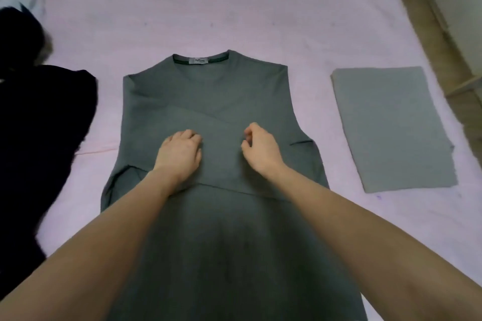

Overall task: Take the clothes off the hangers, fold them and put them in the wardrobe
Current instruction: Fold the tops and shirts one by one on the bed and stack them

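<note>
Under my left hand (180, 154) and right hand (260, 150), fingers curled on its crossed sleeves, lies the half-folded grey top (208, 101). One folded piece (391, 125) waits beyond my right hand; dark clothes (44, 122) remain beyond my left.

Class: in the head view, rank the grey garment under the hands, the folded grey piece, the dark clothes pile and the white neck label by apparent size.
1. Grey garment, though nearness to the camera enlarges it.
2. Dark clothes pile, cut off by the frame edge.
3. Folded grey piece.
4. Neck label.
</note>
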{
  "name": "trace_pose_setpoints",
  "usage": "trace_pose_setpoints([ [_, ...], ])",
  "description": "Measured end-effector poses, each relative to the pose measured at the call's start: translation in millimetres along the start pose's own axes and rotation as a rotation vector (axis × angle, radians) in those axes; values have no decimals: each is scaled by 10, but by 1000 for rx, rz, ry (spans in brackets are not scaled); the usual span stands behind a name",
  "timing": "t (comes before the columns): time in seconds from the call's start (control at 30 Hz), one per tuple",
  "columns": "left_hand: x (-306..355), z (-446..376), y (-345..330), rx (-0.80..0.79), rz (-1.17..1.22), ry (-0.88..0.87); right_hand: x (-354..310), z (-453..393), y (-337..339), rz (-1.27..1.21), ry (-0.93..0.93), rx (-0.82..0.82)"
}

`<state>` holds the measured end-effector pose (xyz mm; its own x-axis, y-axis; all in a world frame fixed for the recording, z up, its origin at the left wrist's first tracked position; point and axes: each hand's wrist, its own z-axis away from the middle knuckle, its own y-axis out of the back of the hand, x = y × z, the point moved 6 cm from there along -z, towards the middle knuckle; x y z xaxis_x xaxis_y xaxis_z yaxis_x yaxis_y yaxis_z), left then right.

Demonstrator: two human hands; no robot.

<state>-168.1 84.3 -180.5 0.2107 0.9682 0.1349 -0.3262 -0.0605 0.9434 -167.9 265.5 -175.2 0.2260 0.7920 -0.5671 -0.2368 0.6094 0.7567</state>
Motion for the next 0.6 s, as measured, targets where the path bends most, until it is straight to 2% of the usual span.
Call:
trace_pose_setpoints([
  [0.1,-716,13,123,41,15,124,-729,-252,-433,28,128,-109],
  [0.2,-1432,-13,227,81,125,218,-1374,-509,-870,50,217,-156],
  [0.33,-2082,-61,287,160,312,266,-1950,-948,-1255,74,259,-97],
  [0.43,-2192,-39,240,98,334,61,-2233,-1322,-1399,64,216,-43],
  [0.53,-2018,82,41,-78,38,-295,-2335,-1567,-1630,109,119,-128],
  [0.6,-1950,160,-66,-111,-98,-399,-2353,-1585,-1781,89,92,-177],
])
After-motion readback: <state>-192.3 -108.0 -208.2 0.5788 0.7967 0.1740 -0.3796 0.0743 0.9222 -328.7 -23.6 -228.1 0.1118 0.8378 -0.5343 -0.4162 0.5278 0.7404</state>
